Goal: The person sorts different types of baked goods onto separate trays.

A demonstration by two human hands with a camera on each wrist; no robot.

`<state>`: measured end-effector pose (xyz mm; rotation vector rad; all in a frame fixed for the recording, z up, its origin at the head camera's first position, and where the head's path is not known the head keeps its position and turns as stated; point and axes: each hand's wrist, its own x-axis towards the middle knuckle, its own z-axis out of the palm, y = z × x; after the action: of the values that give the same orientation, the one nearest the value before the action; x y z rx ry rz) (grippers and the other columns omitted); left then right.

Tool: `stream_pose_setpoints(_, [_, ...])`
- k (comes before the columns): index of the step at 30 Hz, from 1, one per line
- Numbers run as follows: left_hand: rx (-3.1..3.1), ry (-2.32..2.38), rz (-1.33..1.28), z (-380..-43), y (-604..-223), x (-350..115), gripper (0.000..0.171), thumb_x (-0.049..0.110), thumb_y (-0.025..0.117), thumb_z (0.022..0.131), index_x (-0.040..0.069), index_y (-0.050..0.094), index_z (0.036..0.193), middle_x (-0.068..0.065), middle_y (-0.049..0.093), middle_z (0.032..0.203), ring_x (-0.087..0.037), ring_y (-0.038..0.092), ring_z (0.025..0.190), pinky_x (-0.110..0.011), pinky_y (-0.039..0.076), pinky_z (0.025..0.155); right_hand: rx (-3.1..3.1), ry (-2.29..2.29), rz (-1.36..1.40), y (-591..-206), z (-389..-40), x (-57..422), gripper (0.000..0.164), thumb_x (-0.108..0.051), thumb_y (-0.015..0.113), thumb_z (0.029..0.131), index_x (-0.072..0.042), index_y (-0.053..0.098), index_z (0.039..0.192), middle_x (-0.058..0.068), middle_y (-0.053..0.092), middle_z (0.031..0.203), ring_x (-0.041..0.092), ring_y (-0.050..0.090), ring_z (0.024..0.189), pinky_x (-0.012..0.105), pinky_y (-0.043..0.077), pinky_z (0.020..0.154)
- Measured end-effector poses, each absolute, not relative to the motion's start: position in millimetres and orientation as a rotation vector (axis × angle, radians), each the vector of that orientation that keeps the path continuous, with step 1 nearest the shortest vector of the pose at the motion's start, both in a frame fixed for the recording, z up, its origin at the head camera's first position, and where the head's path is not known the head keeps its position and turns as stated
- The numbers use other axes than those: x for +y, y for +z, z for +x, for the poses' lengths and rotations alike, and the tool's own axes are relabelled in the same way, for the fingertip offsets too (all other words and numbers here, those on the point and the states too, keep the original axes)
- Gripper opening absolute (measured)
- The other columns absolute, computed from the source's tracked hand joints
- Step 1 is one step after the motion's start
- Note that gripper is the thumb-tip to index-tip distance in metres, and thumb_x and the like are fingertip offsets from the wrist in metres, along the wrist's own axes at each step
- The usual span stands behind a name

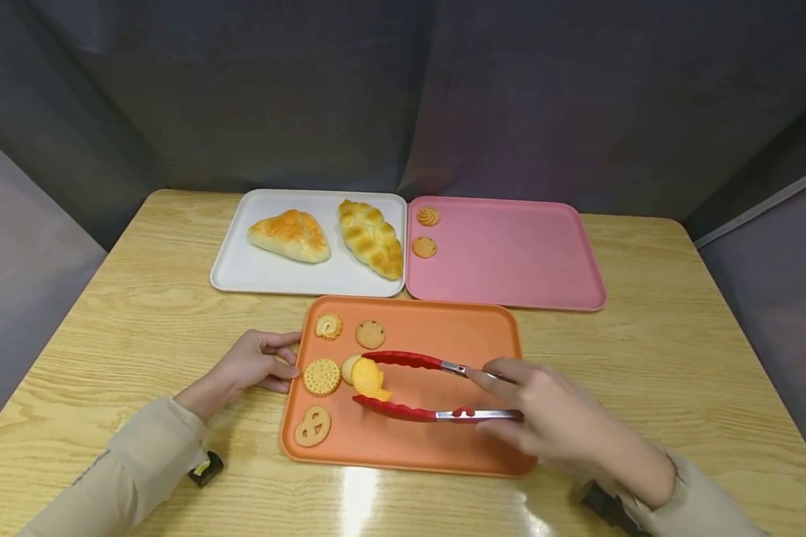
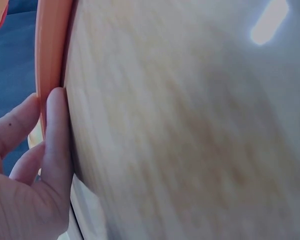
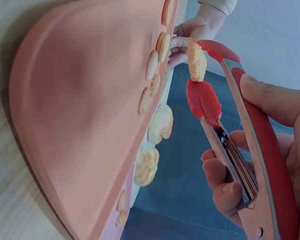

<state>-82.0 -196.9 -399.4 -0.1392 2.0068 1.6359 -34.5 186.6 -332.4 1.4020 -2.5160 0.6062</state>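
Note:
My right hand (image 1: 544,406) grips a pair of red-tipped metal tongs (image 1: 453,415) over the orange tray (image 1: 443,447). Pinched between the tong tips is a yellow cookie (image 1: 369,379) with an uneven edge, which the right wrist view shows raised above the tray. Beneath it a pale round cookie (image 1: 349,368) is partly hidden. Left of that lie a dotted round cookie (image 1: 322,377) and a pretzel-shaped cookie (image 1: 312,426); farther back are a ring-like cookie (image 1: 327,326) and a chip cookie (image 1: 370,334). With fairly straight fingers, my left hand (image 1: 258,363) touches the tray's left rim.
Behind, a white tray (image 1: 275,282) bears a triangular bread (image 1: 292,236) and a braided bread (image 1: 371,239). Against its right side stands a pink tray (image 1: 510,253) with a swirl cookie (image 1: 428,216) and a round cookie (image 1: 424,247). Dark curtains (image 1: 295,97) hang beyond the wooden table (image 1: 665,321).

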Motion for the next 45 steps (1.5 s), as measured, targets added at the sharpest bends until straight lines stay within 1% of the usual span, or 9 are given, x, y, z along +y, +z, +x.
stream_pose_setpoints(3, [2.005,1.638,-0.145,-81.6,-397.8,-196.4,0.065,-0.011,0.064,0.076,-0.009,0.035,0.134,-0.008,0.059,0.08,-0.014,0.061,0.056,-0.032,0.057,0.056,-2.509,0.615,1.387,-329.7,-36.3,188.9,0.046,-0.038,0.06,0.086,0.001,0.064,0.11,0.004,0.059,0.092,0.01,0.054,0.071,0.024,0.051,0.058])
stream_pose_setpoints(6, [2.002,1.642,-0.138,-81.1,-396.9,-196.2,0.065,-0.011,0.064,0.077,-0.009,0.035,0.135,-0.008,0.059,0.08,-0.014,0.061,0.055,-0.032,0.057,0.055,-2.504,0.62,1.369,-326.6,-37.9,191.1,0.052,-0.044,0.05,0.089,0.002,0.064,0.11,0.005,0.059,0.092,0.01,0.053,0.071,0.023,0.051,0.056])
stream_pose_setpoints(10, [2.003,1.641,-0.142,-81.0,-398.4,-196.6,0.065,-0.01,0.064,0.076,-0.009,0.035,0.135,-0.009,0.059,0.081,-0.014,0.061,0.055,-0.032,0.057,0.055,-2.484,0.628,1.355,-323.3,-41.0,194.0,0.052,-0.043,0.049,0.089,0.002,0.064,0.109,0.007,0.06,0.092,0.011,0.053,0.07,0.022,0.05,0.055])
stream_pose_setpoints(15, [2.003,1.64,-0.14,-81.0,-399.6,-197.3,0.066,-0.01,0.065,0.076,-0.009,0.036,0.135,-0.011,0.059,0.083,-0.015,0.061,0.056,-0.032,0.057,0.055,-2.462,0.639,1.335,-319.9,-44.9,197.3,0.056,-0.045,0.042,0.091,0.003,0.064,0.109,0.008,0.061,0.092,0.009,0.051,0.067,0.018,0.046,0.052])
stream_pose_setpoints(22, [2.002,1.638,-0.149,-80.7,-398.4,-197.1,0.065,-0.01,0.064,0.077,-0.008,0.035,0.135,-0.007,0.059,0.08,-0.015,0.061,0.056,-0.032,0.057,0.055,-2.441,0.636,1.273,-314.2,-50.8,203.4,0.061,-0.047,0.04,0.091,0.006,0.065,0.106,0.011,0.06,0.09,0.007,0.05,0.061,0.015,0.043,0.048])
stream_pose_setpoints(29, [2.002,1.637,-0.171,-81.0,-399.4,-197.5,0.067,-0.009,0.066,0.076,-0.008,0.035,0.135,-0.011,0.059,0.084,-0.016,0.061,0.057,-0.032,0.058,0.056,-2.447,0.598,1.222,-309.4,-59.2,209.8,0.063,-0.049,0.04,0.09,0.006,0.065,0.106,0.007,0.059,0.088,0.006,0.047,0.061,0.014,0.041,0.046])
stream_pose_setpoints(31, [2.004,1.634,-0.168,-81.1,-399.6,-197.9,0.067,-0.009,0.066,0.076,-0.008,0.035,0.135,-0.01,0.059,0.083,-0.016,0.061,0.057,-0.032,0.058,0.056,-2.444,0.591,1.215,-309.0,-61.4,211.1,0.064,-0.05,0.04,0.09,0.007,0.065,0.106,0.007,0.06,0.089,0.007,0.048,0.061,0.015,0.041,0.046])
stream_pose_setpoints(36, [2.011,1.627,-0.163,-81.6,-401.4,-198.2,0.066,-0.009,0.065,0.076,-0.008,0.036,0.135,-0.009,0.059,0.082,-0.016,0.061,0.057,-0.033,0.058,0.057,-2.411,0.576,1.201,-311.0,-67.9,214.1,0.063,-0.051,0.041,0.09,0.006,0.066,0.104,0.009,0.061,0.093,0.015,0.056,0.068,0.026,0.048,0.049])
stream_pose_setpoints(45, [2.011,1.629,-0.143,-81.9,-399.3,-197.1,0.066,-0.009,0.065,0.076,-0.009,0.036,0.135,-0.01,0.059,0.082,-0.016,0.061,0.056,-0.032,0.058,0.056,-2.477,0.573,1.148,-314.7,-83.9,220.5,0.067,-0.054,0.04,0.088,0.006,0.066,0.103,0.011,0.063,0.086,0.018,0.057,0.063,0.026,0.05,0.047])
